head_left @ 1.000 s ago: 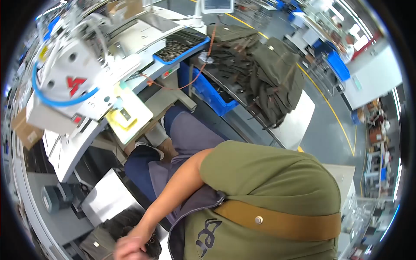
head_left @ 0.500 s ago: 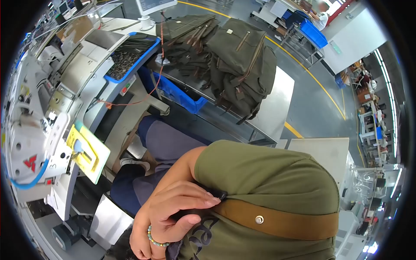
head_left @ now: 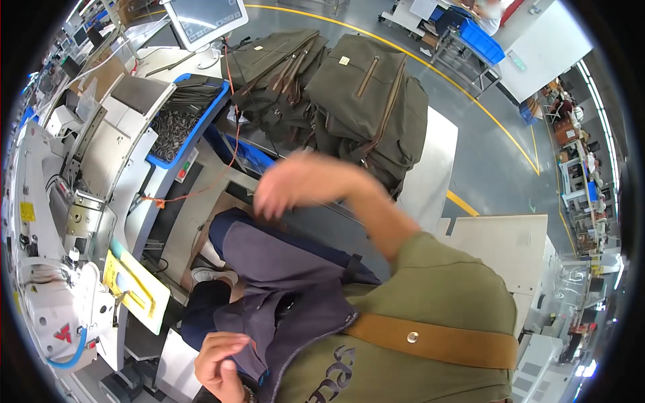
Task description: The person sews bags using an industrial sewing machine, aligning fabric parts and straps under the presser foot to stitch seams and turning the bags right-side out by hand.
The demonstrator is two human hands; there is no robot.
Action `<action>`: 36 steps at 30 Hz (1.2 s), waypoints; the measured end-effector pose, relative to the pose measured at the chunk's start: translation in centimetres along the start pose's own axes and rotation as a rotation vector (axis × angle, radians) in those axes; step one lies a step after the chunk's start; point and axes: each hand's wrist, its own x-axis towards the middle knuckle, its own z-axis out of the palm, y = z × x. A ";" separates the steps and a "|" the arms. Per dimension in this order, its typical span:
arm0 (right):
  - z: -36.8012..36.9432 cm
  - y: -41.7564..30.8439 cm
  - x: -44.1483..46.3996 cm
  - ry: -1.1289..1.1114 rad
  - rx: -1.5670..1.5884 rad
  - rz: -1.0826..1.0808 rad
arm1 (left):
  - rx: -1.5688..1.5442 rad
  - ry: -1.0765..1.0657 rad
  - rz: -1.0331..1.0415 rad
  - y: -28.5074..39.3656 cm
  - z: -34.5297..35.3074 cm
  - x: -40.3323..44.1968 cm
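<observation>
My right hand [head_left: 302,185] is raised over my lap, in front of the table with the bags, and smeared by motion. I see nothing clearly in it, and its fingers cannot be made out. Low in the view, my left hand [head_left: 222,363] is beside a dark grey cloth garment [head_left: 295,316] on my lap, its fingers loosely curled and the thumb apart. Nothing shows between them. A brown strap [head_left: 383,336] with a metal snap crosses my green shirt [head_left: 457,289].
Olive bags [head_left: 356,87] lie piled on a metal table [head_left: 440,144]. To the left stands a sewing machine [head_left: 64,316] with a yellow plate [head_left: 134,289]. A blue tray [head_left: 218,101] holds dark small parts. A screen [head_left: 205,20] and a hanging orange cord [head_left: 235,134] are nearby.
My left hand has left the black clip by the strap and dropped down and left. My right arm has swung up from across my body. The dark garment now spreads over my lap.
</observation>
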 end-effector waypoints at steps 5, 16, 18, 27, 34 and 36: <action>-17.2 1.2 -10.9 1.568 -0.854 0.108 | -0.054 -0.030 0.013 -0.4 -0.6 0.8; -18.9 3.9 -12.2 1.544 -1.116 0.657 | -0.698 -0.576 0.449 7.7 3.3 7.5; -19.2 3.9 -12.4 1.533 -1.106 0.584 | -0.694 -0.603 0.467 7.6 2.9 7.0; -6.9 -7.6 -4.9 0.926 -0.732 -0.250 | -0.609 -0.672 0.492 6.5 0.1 6.5; 5.6 -5.0 1.0 -0.006 -0.708 0.032 | 0.352 -0.292 0.379 2.1 0.7 8.2; 9.1 -2.8 2.5 -0.130 -0.557 0.046 | 0.485 -0.291 0.364 0.3 0.8 8.7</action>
